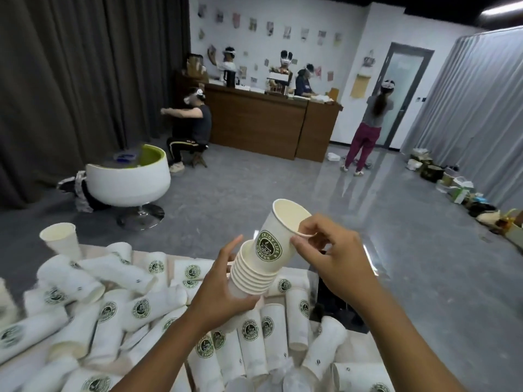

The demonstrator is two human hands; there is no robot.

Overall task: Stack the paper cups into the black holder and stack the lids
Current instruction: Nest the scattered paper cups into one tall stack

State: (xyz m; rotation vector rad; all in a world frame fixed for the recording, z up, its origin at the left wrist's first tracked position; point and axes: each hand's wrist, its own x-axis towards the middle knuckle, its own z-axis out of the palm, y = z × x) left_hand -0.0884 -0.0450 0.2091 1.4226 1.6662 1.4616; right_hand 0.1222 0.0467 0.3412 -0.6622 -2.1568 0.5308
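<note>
My left hand [223,284] grips a nested stack of white paper cups [249,278] from the left side, held above the table. My right hand [334,250] pinches the rim of the top cup [278,236], which has a green coffee logo and sits tilted, partly pushed into the stack. Several loose white paper cups [135,304] lie on their sides across the table below. A dark shape [336,301] at the table's right, under my right wrist, may be the black holder; I cannot tell. No lids are clearly visible.
One cup [60,236] stands upright at the table's far left edge. Beyond the table is grey floor, a white round chair [127,179], a wooden counter [263,120] with several people, and boxes and bags [452,182] along the right curtain.
</note>
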